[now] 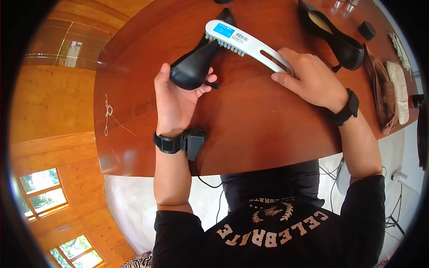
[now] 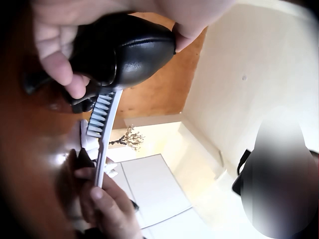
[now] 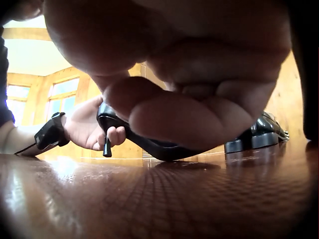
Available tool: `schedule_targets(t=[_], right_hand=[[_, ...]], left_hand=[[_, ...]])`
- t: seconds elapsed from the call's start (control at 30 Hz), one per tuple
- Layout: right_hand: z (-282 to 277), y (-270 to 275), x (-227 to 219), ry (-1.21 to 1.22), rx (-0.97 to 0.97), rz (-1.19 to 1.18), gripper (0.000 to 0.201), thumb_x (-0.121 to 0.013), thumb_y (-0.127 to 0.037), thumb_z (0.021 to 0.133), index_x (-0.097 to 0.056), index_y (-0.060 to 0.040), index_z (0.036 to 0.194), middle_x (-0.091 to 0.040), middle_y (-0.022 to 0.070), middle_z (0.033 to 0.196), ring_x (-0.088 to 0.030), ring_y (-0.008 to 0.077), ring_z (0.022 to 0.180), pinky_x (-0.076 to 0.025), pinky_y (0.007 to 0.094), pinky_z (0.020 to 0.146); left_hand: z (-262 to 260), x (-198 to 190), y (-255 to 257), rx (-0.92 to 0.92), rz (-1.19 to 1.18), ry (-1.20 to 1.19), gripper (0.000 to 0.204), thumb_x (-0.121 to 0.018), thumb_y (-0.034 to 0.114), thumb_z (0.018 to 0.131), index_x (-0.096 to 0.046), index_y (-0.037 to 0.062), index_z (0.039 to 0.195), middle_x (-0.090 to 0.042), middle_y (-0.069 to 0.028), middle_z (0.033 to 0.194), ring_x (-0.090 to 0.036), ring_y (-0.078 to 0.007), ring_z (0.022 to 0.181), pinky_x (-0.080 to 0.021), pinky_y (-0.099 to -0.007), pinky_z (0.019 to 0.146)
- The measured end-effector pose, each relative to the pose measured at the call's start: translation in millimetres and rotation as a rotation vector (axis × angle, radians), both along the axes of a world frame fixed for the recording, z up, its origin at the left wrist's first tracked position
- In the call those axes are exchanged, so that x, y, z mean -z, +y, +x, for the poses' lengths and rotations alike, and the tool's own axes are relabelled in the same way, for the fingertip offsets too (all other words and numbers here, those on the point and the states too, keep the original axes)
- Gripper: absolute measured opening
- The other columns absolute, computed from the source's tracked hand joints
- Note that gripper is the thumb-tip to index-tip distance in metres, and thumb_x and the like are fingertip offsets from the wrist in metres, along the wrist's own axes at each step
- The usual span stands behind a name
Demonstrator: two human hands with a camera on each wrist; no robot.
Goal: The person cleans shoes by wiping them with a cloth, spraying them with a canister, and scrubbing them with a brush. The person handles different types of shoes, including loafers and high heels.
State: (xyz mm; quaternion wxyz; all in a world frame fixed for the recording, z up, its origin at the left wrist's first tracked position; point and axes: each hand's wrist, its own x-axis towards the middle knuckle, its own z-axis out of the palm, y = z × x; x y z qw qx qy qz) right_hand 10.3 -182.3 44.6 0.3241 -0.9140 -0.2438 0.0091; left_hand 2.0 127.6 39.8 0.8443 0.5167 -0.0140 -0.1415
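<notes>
My left hand (image 1: 176, 107) grips a black high-heeled pump (image 1: 192, 69) around its heel end, thumb at the back and fingertips by the thin heel. In the right wrist view the pump slants, its toe end low at the tabletop. My right hand (image 1: 313, 78) holds a white brush (image 1: 259, 53) by its slotted handle, a blue label and barcode on its upper face. The bristles (image 2: 101, 114) point down at the pump's opening, and the brush head overlaps the shoe in the head view. Curled fingers fill much of the right wrist view, hiding part of the pump.
A second black pump (image 1: 344, 47) lies at the back right of the brown table (image 1: 259, 129). Beside it are a small dark block (image 1: 367, 30), a brown cloth (image 1: 382, 98) and a cream cloth (image 1: 397, 89). Thin string (image 1: 108, 110) lies left. Black chunky-soled shoes (image 3: 264, 133) stand farther back.
</notes>
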Motion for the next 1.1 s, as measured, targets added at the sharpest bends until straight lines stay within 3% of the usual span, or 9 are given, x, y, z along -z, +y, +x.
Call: schedule_targets(t=[0.13,0.3,0.4,0.53,0.67,0.8,1.0,1.1], right_hand=[[-2,-1,-3,0.021,-0.079,0.06,0.035,-0.069,-0.029,0.092,-0.057,0.0021,0.103,-0.065,0.0243,0.078,-0.062,0.0454,0.074,-0.048,0.0508,0.066],[-5,0,-3,-0.012,-0.116,0.066,0.034,-0.067,-0.029,0.093,-0.056,0.0003,0.105,-0.065,0.024,0.078,-0.063,0.0455,0.076,-0.048,0.0505,0.067],[0,-2,7,-0.086,0.039,0.073,0.032,-0.066,-0.029,0.094,-0.056,-0.0001,0.103,-0.064,0.0238,0.078,-0.063,0.0452,0.077,-0.048,0.0504,0.067],[5,-6,5,0.027,0.148,0.052,0.031,-0.065,-0.028,0.094,-0.055,0.001,0.098,-0.063,0.0247,0.077,-0.062,0.0458,0.076,-0.047,0.0507,0.067],[0,-4,3,-0.029,-0.071,0.042,0.032,-0.067,-0.027,0.093,-0.055,0.0012,0.101,-0.064,0.025,0.079,-0.063,0.0458,0.076,-0.047,0.0511,0.067],[-5,2,0,-0.002,-0.129,0.06,0.033,-0.068,-0.028,0.092,-0.055,0.0008,0.102,-0.065,0.0247,0.08,-0.063,0.0456,0.078,-0.048,0.0518,0.068],[6,-8,9,0.002,0.18,-0.013,0.035,-0.065,-0.031,0.095,-0.055,0.002,0.098,-0.065,0.0254,0.08,-0.064,0.0454,0.079,-0.047,0.0525,0.069],[5,-8,10,-0.039,0.16,-0.008,0.035,-0.064,-0.031,0.096,-0.055,0.0021,0.097,-0.065,0.0252,0.08,-0.063,0.0458,0.079,-0.048,0.0523,0.069]], left_hand=[[-1,1,-1,0.1,-0.338,0.151,0.077,-0.038,0.062,0.1,-0.049,-0.0018,0.142,-0.063,-0.0261,0.122,-0.066,-0.0362,0.104,-0.054,-0.0419,0.086],[-3,6,-8,0.144,-0.398,0.176,0.077,-0.038,0.065,0.099,-0.05,0.0017,0.142,-0.063,-0.0256,0.122,-0.064,-0.0356,0.104,-0.054,-0.0424,0.087],[0,6,-6,0.161,-0.401,0.171,0.084,-0.034,0.071,0.099,-0.052,-0.0015,0.139,-0.066,-0.022,0.12,-0.066,-0.0331,0.105,-0.054,-0.0403,0.088],[2,9,-3,0.167,-0.463,0.181,0.086,-0.034,0.072,0.098,-0.051,-0.0017,0.14,-0.065,-0.023,0.123,-0.066,-0.0352,0.111,-0.055,-0.0407,0.09],[0,7,-4,0.108,-0.49,0.201,0.075,-0.038,0.064,0.101,-0.049,0.0019,0.143,-0.061,-0.0272,0.127,-0.063,-0.0405,0.113,-0.057,-0.0422,0.085],[2,9,-2,0.124,-0.47,0.175,0.075,-0.036,0.064,0.102,-0.049,0.0022,0.144,-0.06,-0.0286,0.13,-0.063,-0.0425,0.115,-0.058,-0.0433,0.086],[3,9,-2,0.129,-0.464,0.177,0.077,-0.036,0.065,0.102,-0.048,0.001,0.144,-0.061,-0.0284,0.129,-0.064,-0.042,0.115,-0.058,-0.0431,0.087],[3,8,-2,0.14,-0.43,0.165,0.078,-0.036,0.065,0.102,-0.048,0.0007,0.144,-0.062,-0.0279,0.128,-0.064,-0.0414,0.115,-0.058,-0.0429,0.087]])
